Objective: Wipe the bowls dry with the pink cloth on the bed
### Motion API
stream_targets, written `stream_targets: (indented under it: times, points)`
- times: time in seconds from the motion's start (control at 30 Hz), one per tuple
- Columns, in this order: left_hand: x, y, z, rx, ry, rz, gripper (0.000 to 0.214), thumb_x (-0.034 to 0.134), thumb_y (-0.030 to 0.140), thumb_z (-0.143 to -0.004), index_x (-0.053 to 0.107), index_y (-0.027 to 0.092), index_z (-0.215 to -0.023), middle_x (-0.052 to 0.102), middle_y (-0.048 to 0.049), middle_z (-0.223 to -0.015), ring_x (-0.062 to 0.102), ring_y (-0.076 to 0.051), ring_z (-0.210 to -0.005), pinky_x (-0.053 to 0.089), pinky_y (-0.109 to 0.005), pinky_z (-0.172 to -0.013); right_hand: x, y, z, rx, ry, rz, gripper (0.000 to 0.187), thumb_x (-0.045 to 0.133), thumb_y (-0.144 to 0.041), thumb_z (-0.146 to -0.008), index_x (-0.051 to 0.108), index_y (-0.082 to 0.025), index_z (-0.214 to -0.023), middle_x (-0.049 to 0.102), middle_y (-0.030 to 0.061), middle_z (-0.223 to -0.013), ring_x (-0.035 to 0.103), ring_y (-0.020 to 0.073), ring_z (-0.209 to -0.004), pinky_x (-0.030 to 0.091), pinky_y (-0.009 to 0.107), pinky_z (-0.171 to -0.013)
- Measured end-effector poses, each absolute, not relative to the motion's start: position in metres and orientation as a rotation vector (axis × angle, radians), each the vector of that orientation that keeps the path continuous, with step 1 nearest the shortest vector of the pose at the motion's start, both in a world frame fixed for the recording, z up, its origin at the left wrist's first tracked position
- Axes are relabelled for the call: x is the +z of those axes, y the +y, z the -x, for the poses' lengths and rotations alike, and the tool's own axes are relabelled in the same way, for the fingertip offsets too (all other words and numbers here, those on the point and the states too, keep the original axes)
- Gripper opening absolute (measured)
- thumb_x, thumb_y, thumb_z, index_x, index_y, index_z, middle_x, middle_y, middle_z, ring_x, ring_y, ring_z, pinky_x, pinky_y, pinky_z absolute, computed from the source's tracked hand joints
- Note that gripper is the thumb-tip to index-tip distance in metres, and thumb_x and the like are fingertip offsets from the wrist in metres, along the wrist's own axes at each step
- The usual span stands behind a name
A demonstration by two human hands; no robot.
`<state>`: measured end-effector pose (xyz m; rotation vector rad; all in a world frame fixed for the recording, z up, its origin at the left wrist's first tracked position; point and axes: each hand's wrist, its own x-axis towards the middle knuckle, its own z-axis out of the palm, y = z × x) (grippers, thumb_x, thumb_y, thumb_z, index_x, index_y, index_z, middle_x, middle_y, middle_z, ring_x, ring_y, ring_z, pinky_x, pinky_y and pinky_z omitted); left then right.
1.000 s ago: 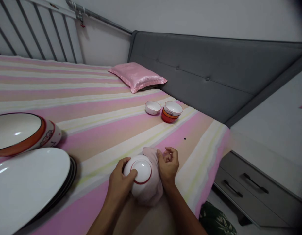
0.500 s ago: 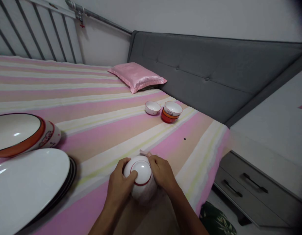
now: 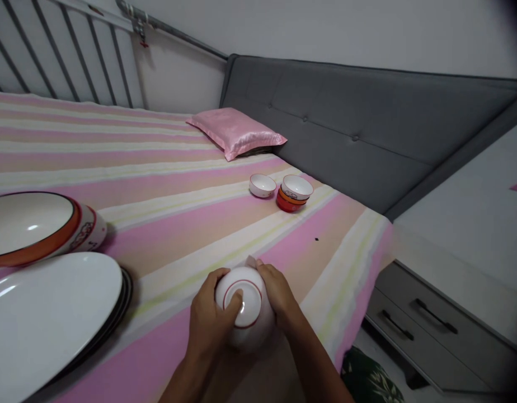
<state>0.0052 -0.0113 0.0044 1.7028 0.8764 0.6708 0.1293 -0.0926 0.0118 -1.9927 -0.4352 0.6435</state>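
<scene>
A white bowl point(image 3: 253, 327) with a red ring round its foot is tipped so its underside faces me, close in front of my body. My left hand point(image 3: 214, 308) grips its left side, with the thumb laid across the foot. Against the right side, my right hand point(image 3: 277, 288) presses a pale piece of cloth or tissue point(image 3: 250, 261), of which only a corner shows past the fingers. Most of that piece and the bowl's inside are hidden.
Oval white plates point(image 3: 52, 313) lie stacked at left, beside large nested bowls point(image 3: 69, 235). Farther off are a small white bowl point(image 3: 262, 186) and a short bowl stack point(image 3: 291, 202). A pink pillow point(image 3: 237, 131) lies by the grey headboard point(image 3: 334, 117); a drawer cabinet point(image 3: 430, 330) stands right.
The bowl has turned slightly and shifted a little right in my hands. My left thumb has slid farther across its foot, and the right hand's cloth corner has moved slightly right.
</scene>
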Motion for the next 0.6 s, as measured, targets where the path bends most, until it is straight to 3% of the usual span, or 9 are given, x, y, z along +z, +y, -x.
stream_targets:
  times: [0.23,0.47,0.6]
  points:
    - [0.007,-0.017,-0.001,0.806,0.761,-1.583,0.044,0.055,0.051,-0.075,0.063,0.017,-0.102,0.067,-0.0086,-0.103,0.061,-0.028,-0.097,0.045,-0.04,-0.085,0.026,-0.093,-0.118,0.693,-0.281,1.669,0.044,0.058,-0.056,-0.075,0.068,-0.014,-0.075,0.068,0.0062,-0.079,0.059,0.0198,-0.075,0.043,0.028,-0.067]
    - [0.006,-0.019,-0.001,0.905,0.679,-1.342,0.041,0.057,0.045,-0.076,0.063,0.016,-0.105,0.065,-0.0103,-0.113,0.057,-0.03,-0.111,0.042,-0.038,-0.096,0.04,-0.097,-0.108,0.637,-0.287,1.587,0.048,0.05,-0.058,-0.084,0.07,-0.015,-0.073,0.06,0.0015,-0.056,0.051,0.0157,-0.054,0.038,0.026,-0.052]
    - [0.012,-0.013,-0.007,0.809,0.796,-0.857,0.045,0.051,0.048,-0.077,0.062,0.014,-0.106,0.069,-0.0098,-0.105,0.064,-0.026,-0.097,0.05,-0.035,-0.081,0.041,-0.099,-0.104,0.553,-0.407,1.534,0.057,0.044,-0.063,-0.086,0.067,-0.017,-0.063,0.054,-0.0005,-0.049,0.048,0.0139,-0.049,0.039,0.026,-0.052]
